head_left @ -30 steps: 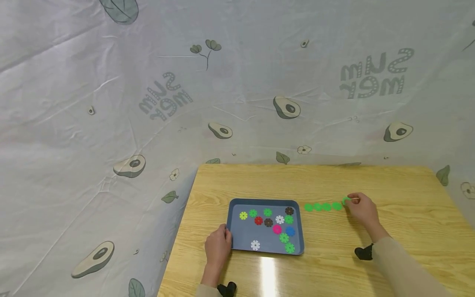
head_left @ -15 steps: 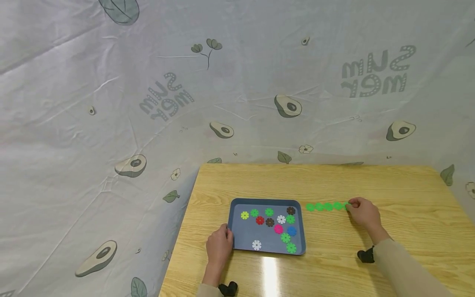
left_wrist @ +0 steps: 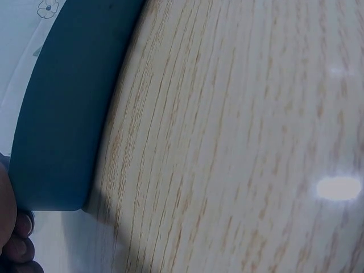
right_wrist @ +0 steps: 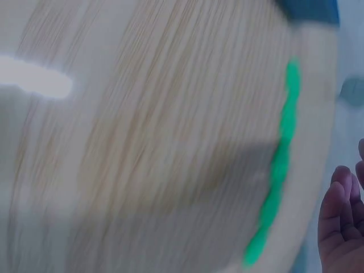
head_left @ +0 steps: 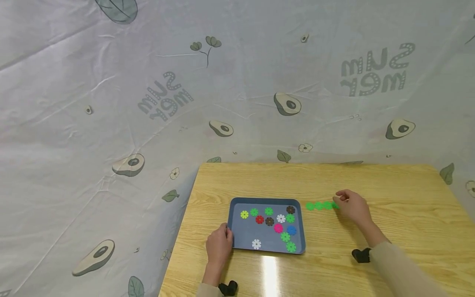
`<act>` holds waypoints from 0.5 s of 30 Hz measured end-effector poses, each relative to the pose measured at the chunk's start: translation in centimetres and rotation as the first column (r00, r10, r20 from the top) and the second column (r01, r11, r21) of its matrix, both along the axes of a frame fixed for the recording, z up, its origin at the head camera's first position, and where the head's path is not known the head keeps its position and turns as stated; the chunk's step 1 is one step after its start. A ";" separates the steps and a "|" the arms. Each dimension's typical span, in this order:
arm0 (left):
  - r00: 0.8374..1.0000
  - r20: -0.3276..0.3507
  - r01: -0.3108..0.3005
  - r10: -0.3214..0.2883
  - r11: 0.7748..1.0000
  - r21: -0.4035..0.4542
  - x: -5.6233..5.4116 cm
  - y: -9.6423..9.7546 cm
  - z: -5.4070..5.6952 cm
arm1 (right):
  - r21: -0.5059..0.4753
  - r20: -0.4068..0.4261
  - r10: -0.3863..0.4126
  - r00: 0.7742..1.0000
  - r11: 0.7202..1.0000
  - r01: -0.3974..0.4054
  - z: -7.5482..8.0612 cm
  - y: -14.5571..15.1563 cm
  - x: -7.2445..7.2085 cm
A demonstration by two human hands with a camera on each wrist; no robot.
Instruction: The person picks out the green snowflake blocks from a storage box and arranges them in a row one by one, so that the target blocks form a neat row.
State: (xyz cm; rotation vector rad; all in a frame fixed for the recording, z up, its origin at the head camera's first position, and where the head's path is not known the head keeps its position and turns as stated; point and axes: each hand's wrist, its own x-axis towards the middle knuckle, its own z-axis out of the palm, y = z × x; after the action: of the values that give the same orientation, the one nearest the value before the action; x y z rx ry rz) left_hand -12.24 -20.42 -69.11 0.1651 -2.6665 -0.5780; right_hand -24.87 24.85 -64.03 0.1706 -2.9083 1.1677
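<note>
My left hand (head_left: 219, 245) grips the left edge of a blue-grey tray (head_left: 243, 237). In the left wrist view its fingers (left_wrist: 21, 243) curl at the corner of the tray wall (left_wrist: 62, 114). Several notched plastic discs lie in the tray, among them green ones (head_left: 285, 236), a red one (head_left: 259, 220) and a pink one (head_left: 278, 228). To the tray's right, green discs (head_left: 318, 206) form a row on the table. My right hand (head_left: 354, 208) hovers over the row's right end and hides part of it. In the right wrist view its fingers (right_wrist: 335, 199) are apart, holding nothing, beside the whole row (right_wrist: 278, 165).
The wooden table (head_left: 334, 255) ends at a patterned curtain (head_left: 252, 90) at the back and left. A bright light reflection (head_left: 269, 276) lies on the table in front of the tray.
My right hand set a green disc down at the row's right end, let it go, and has moved left over the row. My left hand stays on the tray.
</note>
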 end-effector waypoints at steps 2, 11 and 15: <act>1.000 -0.004 -0.001 0.001 1.000 -0.003 0.0 0.0 0.1 | -0.030 -0.010 0.038 0.999 0.999 -0.038 0.8 -2.4 -0.1; 1.000 0.004 -0.009 0.009 1.000 0.002 0.0 0.0 0.0 | -0.129 -0.027 0.139 0.990 0.982 -0.141 1.1 -15.6 -0.3; 1.000 0.005 -0.005 0.005 1.000 0.009 -0.1 -0.1 -0.1 | -0.132 -0.004 0.189 0.982 0.973 -0.188 0.3 -20.1 0.2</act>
State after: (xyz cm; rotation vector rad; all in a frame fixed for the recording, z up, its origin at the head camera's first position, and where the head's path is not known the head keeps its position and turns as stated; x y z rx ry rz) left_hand -12.33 -20.57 -69.19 0.1755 -2.6681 -0.5888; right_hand -24.66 4.71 -63.71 0.4501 -2.8608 1.3845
